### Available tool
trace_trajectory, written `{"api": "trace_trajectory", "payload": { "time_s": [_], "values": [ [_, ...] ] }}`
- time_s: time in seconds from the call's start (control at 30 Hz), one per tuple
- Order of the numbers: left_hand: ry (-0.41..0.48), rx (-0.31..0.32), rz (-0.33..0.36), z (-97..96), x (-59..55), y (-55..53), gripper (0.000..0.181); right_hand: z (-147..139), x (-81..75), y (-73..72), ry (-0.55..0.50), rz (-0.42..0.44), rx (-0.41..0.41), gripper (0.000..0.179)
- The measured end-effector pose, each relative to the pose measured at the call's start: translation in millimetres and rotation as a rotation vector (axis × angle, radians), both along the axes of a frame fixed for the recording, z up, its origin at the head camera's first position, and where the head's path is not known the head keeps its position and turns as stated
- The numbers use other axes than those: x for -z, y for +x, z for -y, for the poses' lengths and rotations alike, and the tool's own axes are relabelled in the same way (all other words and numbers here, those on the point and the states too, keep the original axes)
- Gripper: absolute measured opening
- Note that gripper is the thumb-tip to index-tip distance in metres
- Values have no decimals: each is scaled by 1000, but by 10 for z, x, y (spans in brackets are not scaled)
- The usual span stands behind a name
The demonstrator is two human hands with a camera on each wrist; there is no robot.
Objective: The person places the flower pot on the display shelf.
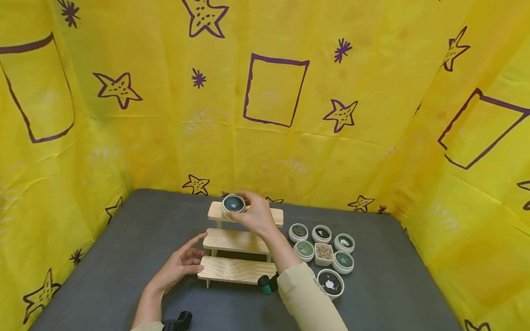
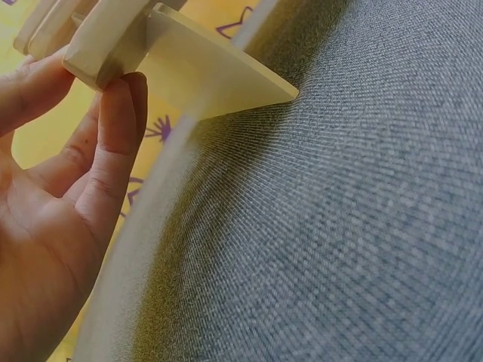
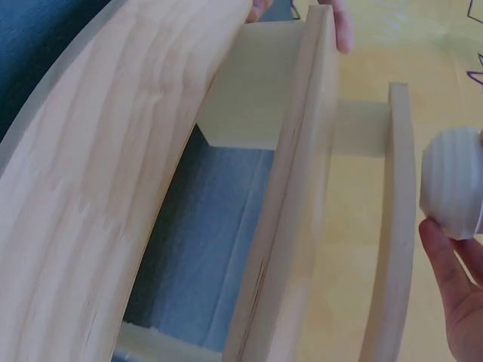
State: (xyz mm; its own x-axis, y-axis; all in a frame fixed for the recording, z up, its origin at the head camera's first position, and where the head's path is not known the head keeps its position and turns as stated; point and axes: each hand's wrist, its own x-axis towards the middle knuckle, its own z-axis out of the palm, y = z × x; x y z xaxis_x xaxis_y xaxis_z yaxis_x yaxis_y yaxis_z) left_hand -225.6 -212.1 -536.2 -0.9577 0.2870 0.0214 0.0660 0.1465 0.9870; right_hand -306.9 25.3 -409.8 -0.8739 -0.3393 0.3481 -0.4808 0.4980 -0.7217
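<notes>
A small round white pot (image 1: 234,203), dark green inside, is gripped between the thumb and fingers of my right hand (image 1: 257,216) at the left end of the stand's top shelf. In the right wrist view the ribbed side of this pot (image 3: 453,181) shows beside the top shelf. The pale wooden three-step stand (image 1: 237,271) is held at its left end by my left hand (image 1: 174,268). Up close, the thumb and fingers of my left hand (image 2: 60,219) pinch the rounded end of a shelf board (image 2: 113,41).
Several round white pots (image 1: 343,262) with dark or green insides are grouped right of the stand. Among them sits a square pot (image 1: 323,253) of pale pebbles. The right forearm partly covers one pot. Yellow patterned curtains (image 1: 265,160) surround the grey table (image 1: 398,314).
</notes>
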Motion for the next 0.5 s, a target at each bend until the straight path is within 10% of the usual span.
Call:
{"api": "trace_trajectory", "payload": {
  "time_s": [0.5],
  "values": [
    [44,27,-52,25,38,-3,83,184,32,-48,21,25,7,59]
  ]
}}
